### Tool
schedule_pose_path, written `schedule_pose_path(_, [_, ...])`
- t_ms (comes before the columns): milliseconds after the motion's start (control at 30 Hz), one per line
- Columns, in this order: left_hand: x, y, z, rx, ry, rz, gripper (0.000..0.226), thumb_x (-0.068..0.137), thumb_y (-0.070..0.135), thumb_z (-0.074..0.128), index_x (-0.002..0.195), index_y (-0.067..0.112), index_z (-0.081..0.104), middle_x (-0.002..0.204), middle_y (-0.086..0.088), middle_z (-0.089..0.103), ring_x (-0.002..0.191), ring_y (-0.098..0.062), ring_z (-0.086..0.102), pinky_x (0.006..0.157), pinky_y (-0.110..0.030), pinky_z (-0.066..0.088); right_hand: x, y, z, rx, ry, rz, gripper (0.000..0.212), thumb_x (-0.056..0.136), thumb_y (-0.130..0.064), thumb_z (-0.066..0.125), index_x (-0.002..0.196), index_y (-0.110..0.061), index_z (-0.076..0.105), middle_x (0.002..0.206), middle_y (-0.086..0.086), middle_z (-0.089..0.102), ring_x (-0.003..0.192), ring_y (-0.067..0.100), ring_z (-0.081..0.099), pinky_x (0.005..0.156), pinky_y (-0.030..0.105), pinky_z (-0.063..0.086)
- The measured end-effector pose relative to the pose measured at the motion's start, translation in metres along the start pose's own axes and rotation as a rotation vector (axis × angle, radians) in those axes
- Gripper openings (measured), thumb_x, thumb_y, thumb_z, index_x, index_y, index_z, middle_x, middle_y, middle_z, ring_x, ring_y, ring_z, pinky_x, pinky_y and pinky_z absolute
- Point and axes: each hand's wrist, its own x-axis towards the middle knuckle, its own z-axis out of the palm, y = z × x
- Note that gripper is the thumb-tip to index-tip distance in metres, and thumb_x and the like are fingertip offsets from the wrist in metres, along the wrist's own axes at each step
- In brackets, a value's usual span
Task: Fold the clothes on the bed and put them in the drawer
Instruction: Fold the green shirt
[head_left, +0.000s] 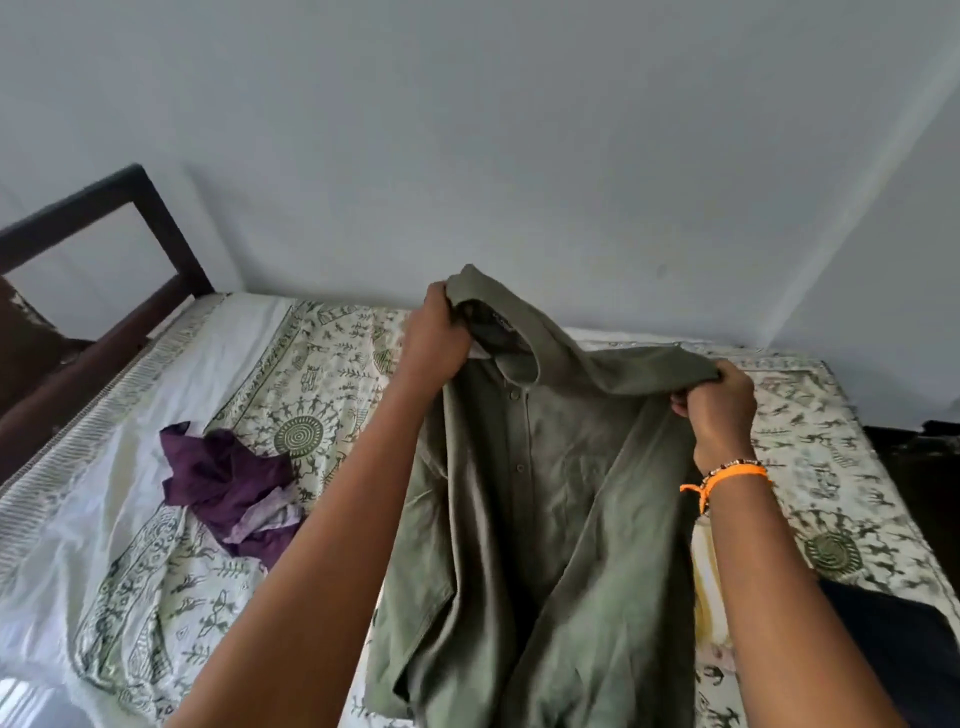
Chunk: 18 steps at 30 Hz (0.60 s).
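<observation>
Over the bed (156, 467), each hand grips the green shirt (545, 493), its hem cut off.

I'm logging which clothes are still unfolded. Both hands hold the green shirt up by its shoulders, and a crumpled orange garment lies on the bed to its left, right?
Not quite: the crumpled garment is purple, not orange, as the head view shows. Both hands, left and right, do hold the green shirt up by its shoulders, over the bed.
</observation>
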Motion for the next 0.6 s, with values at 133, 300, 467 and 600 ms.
schedule_pose_path(133, [0.089, -0.068, 0.101, 0.038, -0.334, -0.146, 0.085, 0.094, 0.007, 0.045, 0.145, 0.016, -0.023, 0.150, -0.021, 0.026, 0.137, -0.033, 0.029, 0.108, -0.031, 0.023, 0.105, 0.065, 0.086, -0.123, -0.136, 0.097, 0.043, 0.080, -0.002, 0.054, 0.122, -0.012, 0.052, 0.106, 0.010, 0.059, 0.097, 0.024, 0.057, 0.094, 0.043, 0.047])
schedule_pose_path(300, [0.049, -0.177, 0.221, 0.239, -0.651, -0.320, 0.098, 0.091, 0.023, 0.056, 0.142, 0.023, -0.028, 0.158, -0.013, 0.004, 0.142, -0.037, 0.016, 0.115, -0.050, 0.015, 0.111, 0.180, 0.140, -0.324, -0.487, 0.192, 0.050, 0.089, -0.005, 0.056, 0.135, 0.002, 0.041, 0.107, 0.004, 0.057, 0.105, 0.017, 0.050, 0.100, 0.030, 0.037])
schedule_pose_path(467, [-0.088, -0.259, 0.258, 0.668, -0.765, -0.539, 0.090, 0.089, 0.039, 0.053, 0.147, 0.030, -0.016, 0.155, -0.007, -0.023, 0.142, -0.038, -0.017, 0.109, -0.063, -0.006, 0.016, 0.295, 0.135, -0.636, -0.860, 0.297, 0.044, 0.089, -0.011, 0.058, 0.131, -0.003, 0.049, 0.139, 0.014, 0.048, 0.130, 0.024, 0.044, 0.107, 0.026, 0.030])
schedule_pose_path(600, [-0.142, -0.280, 0.241, 0.636, -0.416, -0.828, 0.090, 0.087, 0.032, 0.055, 0.145, 0.040, -0.013, 0.155, -0.005, -0.017, 0.143, -0.035, -0.002, 0.112, -0.058, 0.013, -0.049, 0.340, 0.120, -0.965, -1.147, 0.235, 0.106, 0.075, -0.042, 0.068, 0.145, -0.039, -0.012, 0.155, 0.003, -0.020, 0.145, 0.027, -0.006, 0.116, 0.037, 0.018])
